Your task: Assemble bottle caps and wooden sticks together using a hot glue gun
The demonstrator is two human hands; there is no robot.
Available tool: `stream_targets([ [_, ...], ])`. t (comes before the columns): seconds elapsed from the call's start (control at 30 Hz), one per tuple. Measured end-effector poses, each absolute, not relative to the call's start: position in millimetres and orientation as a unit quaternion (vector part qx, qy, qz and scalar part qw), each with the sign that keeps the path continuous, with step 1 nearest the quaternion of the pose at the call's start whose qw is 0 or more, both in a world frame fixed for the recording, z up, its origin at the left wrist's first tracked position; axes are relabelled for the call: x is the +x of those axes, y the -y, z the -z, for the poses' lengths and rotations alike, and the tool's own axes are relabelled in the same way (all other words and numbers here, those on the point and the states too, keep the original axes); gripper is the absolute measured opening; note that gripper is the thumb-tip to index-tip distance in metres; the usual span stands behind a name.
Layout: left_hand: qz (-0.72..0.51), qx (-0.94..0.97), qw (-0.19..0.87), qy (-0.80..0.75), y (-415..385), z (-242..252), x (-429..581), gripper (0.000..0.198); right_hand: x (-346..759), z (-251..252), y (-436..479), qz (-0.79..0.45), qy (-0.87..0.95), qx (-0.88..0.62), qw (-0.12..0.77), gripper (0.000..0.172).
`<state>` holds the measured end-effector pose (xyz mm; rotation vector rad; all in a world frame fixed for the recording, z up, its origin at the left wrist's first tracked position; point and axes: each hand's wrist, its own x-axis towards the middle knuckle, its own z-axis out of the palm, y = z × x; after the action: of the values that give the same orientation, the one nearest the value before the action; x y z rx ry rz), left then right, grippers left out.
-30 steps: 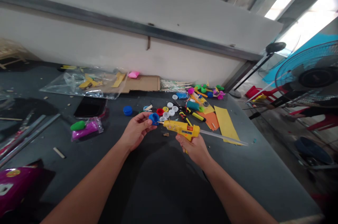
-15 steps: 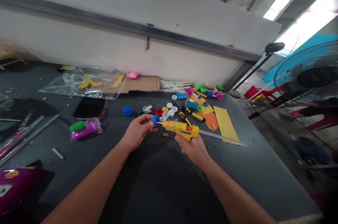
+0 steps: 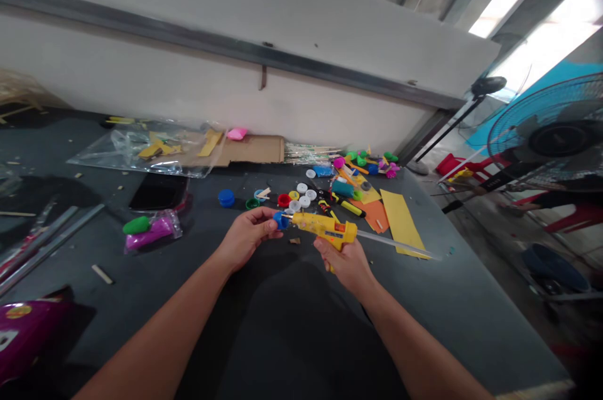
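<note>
My left hand (image 3: 245, 238) pinches a small blue bottle cap (image 3: 281, 220) between thumb and fingers, held just above the dark table (image 3: 447, 306). My right hand (image 3: 346, 262) grips the handle of a yellow glue gun (image 3: 323, 228). Its nozzle points left and touches the blue cap. A clear glue stick (image 3: 396, 244) sticks out of the gun's back toward the right.
Behind my hands lie several loose caps (image 3: 301, 196) in white, red, blue and green, a yellow-black cutter (image 3: 348, 205), orange and yellow paper sheets (image 3: 400, 221) and bright toy pieces (image 3: 367, 161). A black phone (image 3: 157, 191), a pink-green bag (image 3: 151, 229) and plastic bags (image 3: 141, 149) lie left. A fan (image 3: 556, 136) stands right.
The blue cap and the glue gun's nozzle have closed together; the cap has turned in my left fingers and now meets the nozzle tip. Both hands shifted slightly right.
</note>
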<state>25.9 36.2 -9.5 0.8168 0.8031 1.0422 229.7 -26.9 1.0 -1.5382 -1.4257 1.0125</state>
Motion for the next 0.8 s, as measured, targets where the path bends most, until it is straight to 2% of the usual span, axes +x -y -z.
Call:
stream_targets([
  [0.33, -0.466, 0.369, 0.723, -0.353, -35.6, 10.4, 26.0, 0.024, 230.0, -4.3, 27.0, -0.41, 0.543, -0.624, 0.383, 0.038],
  [0.8, -0.485, 0.362, 0.712, -0.356, -38.9, 14.8, 24.4, 0.024, 227.3, -4.6, 27.5, -0.411, 0.575, -0.583, 0.401, 0.03],
])
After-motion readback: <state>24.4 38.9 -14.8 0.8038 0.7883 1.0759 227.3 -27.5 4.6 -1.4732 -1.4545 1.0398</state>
